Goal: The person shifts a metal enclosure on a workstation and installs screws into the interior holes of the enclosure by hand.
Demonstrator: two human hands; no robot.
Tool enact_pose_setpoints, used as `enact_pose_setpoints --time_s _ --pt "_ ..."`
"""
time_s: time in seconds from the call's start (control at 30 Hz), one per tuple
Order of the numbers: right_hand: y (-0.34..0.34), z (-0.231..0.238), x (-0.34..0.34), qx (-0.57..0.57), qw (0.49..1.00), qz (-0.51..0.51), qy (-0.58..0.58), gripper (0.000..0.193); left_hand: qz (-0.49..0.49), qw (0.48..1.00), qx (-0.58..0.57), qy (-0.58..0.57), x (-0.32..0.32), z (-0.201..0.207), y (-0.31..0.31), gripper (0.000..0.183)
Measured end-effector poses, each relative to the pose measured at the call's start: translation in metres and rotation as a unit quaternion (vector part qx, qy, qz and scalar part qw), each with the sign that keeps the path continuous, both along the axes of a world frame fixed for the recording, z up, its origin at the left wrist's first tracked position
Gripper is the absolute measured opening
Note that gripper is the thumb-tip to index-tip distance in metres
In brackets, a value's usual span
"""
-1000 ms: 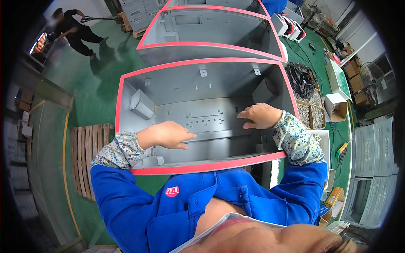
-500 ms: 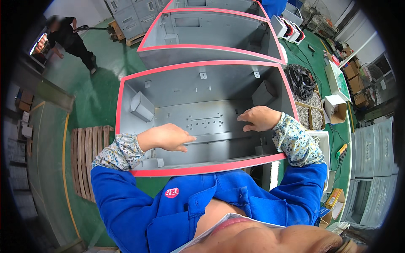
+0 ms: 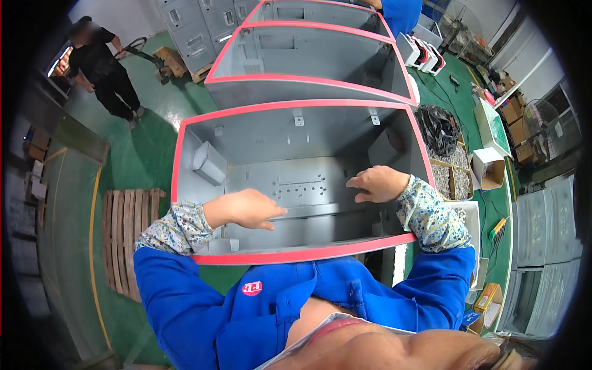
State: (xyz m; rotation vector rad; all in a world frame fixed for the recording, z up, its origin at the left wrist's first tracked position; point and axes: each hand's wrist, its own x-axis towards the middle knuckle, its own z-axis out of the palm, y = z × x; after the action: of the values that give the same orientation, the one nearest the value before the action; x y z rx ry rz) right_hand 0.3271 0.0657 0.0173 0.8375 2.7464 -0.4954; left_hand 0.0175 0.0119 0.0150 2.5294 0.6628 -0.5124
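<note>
A deep grey metal cabinet [image 3: 259,147] lies open side up in front of me, with pink edging [image 3: 302,253] along its rim. Over its left part hangs my left hand [image 3: 245,208], palm down, fingers stretched out, holding nothing. My right hand [image 3: 380,184] is above the right part, fingers slightly bent and apart, also without anything in it. Below and between the hands, the cabinet floor shows a cluster of small holes [image 3: 300,190]. A boxy bracket [image 3: 209,164] stands on the left inner wall, and small tabs [image 3: 299,121] line the far wall.
Behind stand more pink-edged cabinets [image 3: 308,83], with a person in blue [image 3: 402,15] beyond. Trays of small fasteners [image 3: 461,179], a black bag [image 3: 436,129] and a carton [image 3: 487,168] are at right. Left are a wooden pallet [image 3: 131,240] and a person in black [image 3: 102,68] with a pallet jack [image 3: 145,52].
The person in black has come a little nearer, and more of the pallet jack shows. The view has shifted slightly. My hands keep nearly the same places over the cabinet.
</note>
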Motion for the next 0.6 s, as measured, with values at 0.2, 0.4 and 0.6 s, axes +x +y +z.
enact_pose_setpoints --time_s 0.2,0.4,0.6 --pt "-0.004 0.002 -0.002 -0.002 1.000 0.010 -0.013 0.037 0.003 1.000 -0.015 0.020 0.001 0.001 -0.002 0.047" --pt "-0.005 0.009 -0.005 -0.013 0.999 -0.009 -0.046 0.038 0.005 1.000 -0.014 0.019 0.001 0.000 -0.002 0.046" --pt "-0.003 0.008 -0.004 -0.013 0.999 -0.001 -0.042 0.039 -0.010 1.000 -0.013 0.010 0.000 -0.002 -0.001 0.048"
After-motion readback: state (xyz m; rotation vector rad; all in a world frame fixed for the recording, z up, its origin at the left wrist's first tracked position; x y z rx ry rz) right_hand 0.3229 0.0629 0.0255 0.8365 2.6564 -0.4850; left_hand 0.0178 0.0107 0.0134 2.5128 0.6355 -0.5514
